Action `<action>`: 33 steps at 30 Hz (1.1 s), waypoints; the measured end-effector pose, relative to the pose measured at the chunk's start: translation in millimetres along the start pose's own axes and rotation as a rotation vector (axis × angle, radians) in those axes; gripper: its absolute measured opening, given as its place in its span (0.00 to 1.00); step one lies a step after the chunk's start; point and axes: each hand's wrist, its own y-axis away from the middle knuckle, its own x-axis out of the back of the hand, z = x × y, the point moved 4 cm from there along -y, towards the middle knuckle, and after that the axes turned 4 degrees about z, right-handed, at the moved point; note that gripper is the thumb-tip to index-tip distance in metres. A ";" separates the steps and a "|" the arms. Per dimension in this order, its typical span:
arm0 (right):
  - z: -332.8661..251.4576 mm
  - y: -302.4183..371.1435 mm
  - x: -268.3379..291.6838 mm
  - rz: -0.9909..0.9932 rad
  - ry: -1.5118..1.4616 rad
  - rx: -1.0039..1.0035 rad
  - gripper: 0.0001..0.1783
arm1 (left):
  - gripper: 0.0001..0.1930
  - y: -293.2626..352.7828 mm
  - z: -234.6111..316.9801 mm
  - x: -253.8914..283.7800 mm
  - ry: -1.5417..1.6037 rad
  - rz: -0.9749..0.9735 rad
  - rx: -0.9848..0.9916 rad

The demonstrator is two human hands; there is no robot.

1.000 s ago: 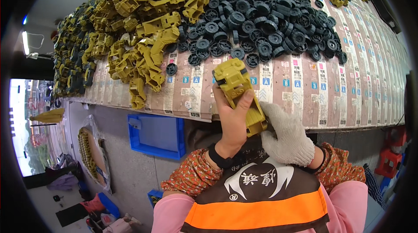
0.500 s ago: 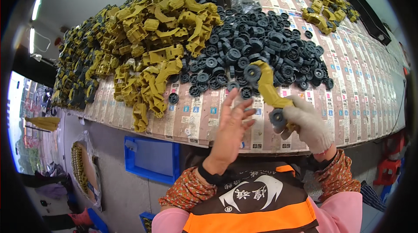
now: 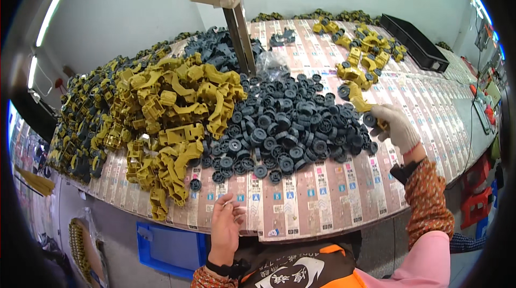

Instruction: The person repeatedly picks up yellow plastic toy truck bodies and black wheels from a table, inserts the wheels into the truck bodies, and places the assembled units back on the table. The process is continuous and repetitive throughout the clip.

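Note:
My gloved right hand (image 3: 399, 128) is closed around one end of a curved yellow toy vehicle body (image 3: 359, 101), held out over the right of the table. Dark wheels show on this body, one at its far end and one by my fingers. My bare left hand (image 3: 226, 228) hovers at the table's front edge, fingers loosely bent and apart, with nothing in it. Beyond it lies a heap of dark grey toy wheels (image 3: 290, 126). To the left of the wheels rises a pile of yellow body shells (image 3: 185, 94).
Several wheeled yellow bodies (image 3: 371, 46) lie at the back right beside a long black tray (image 3: 414, 43). A metal post (image 3: 239, 40) stands behind the wheels, near dark grey parts (image 3: 212, 48). Below the table's front edge is a blue bin (image 3: 171, 250).
My right hand has carried the yellow toy body away to the right and farther out. My left hand has drawn back from it to the left. The view has tilted up.

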 end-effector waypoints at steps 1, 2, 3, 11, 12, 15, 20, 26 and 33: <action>2.6 -22.8 7.8 0.009 0.005 -0.005 0.28 | 0.16 -1.1 0.8 0.7 -0.008 0.010 0.010; -10.0 -36.5 2.9 0.062 -0.008 -0.003 0.26 | 0.17 2.2 2.4 5.9 -0.016 0.040 0.016; 1.9 -71.0 15.7 0.065 -0.072 0.026 0.25 | 0.17 6.7 3.2 10.5 -0.028 0.070 0.027; -35.3 -136.9 -5.8 0.172 -0.070 0.238 0.32 | 0.16 11.1 10.1 16.0 -0.073 0.088 -0.006; -36.5 -122.6 -33.3 0.084 0.014 0.268 0.28 | 0.15 12.0 9.9 19.4 -0.082 0.108 -0.017; -25.9 -75.3 -83.0 0.026 0.477 0.470 0.14 | 0.15 3.3 7.2 14.2 -0.082 0.093 0.000; -23.5 -31.6 -146.1 0.044 0.752 0.798 0.14 | 0.17 0.8 15.2 -0.8 -0.111 0.035 -0.002; -9.5 -72.4 -175.1 0.037 0.999 0.834 0.14 | 0.16 4.1 22.5 -2.4 -0.174 -0.002 -0.043; -12.9 -59.4 -182.7 -0.064 0.954 0.895 0.14 | 0.14 -17.4 69.6 9.8 -0.455 0.016 -0.190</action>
